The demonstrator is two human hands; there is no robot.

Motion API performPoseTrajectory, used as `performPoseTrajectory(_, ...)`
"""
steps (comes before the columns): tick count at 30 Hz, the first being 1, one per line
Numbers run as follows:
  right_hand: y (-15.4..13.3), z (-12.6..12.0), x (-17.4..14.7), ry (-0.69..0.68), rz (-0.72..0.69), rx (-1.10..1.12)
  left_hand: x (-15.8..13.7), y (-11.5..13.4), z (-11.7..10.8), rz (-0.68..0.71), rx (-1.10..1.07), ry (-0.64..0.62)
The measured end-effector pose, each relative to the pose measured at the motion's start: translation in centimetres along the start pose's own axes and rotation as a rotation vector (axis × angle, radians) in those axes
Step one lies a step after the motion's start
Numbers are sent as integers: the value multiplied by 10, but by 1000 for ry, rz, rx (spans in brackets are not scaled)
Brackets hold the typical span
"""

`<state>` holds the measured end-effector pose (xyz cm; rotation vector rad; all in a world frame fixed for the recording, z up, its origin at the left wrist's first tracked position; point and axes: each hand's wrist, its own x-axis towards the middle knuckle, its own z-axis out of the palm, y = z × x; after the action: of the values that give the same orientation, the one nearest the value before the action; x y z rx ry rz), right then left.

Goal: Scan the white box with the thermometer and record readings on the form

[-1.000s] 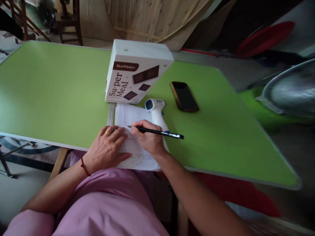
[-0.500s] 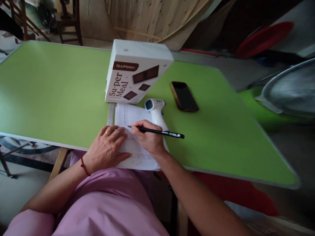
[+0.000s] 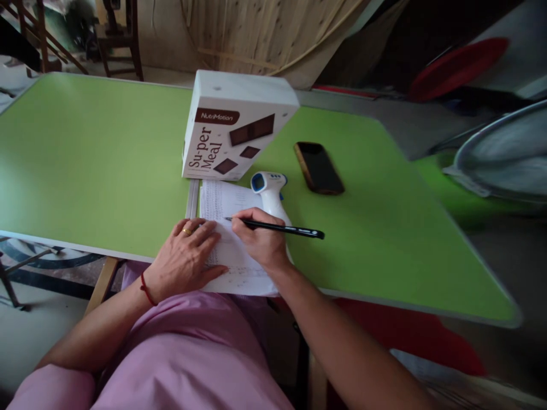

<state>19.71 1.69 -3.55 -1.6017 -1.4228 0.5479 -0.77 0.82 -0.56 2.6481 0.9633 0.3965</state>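
The paper [image 3: 233, 199] lies at the surface's [image 3: 106, 171] near edge, seemingly part-filled: rows far left, pale space rightward. The right hand [image 3: 265, 242] pinches a pen [image 3: 284, 228] between its fingers; the left hand [image 3: 186, 256] rests on the paper, thumb spread.

Dim light is laying a pale sheen on the tabletop [image 3: 64, 165] left of the left hand [image 3: 188, 256]. Right of the right hand [image 3: 262, 239], the phone [image 3: 318, 168] is looking blurred and the floor [image 3: 513, 256] dark.
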Motion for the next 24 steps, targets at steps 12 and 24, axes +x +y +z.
performPoseTrajectory(12, 1, 2, -1, 3, -60, -3, 0, -1, 0, 0, -14, 0)
performPoseTrajectory(24, -2, -1, 1, -9, -40, 21, 0, -2, 0, 1, -8, -5)
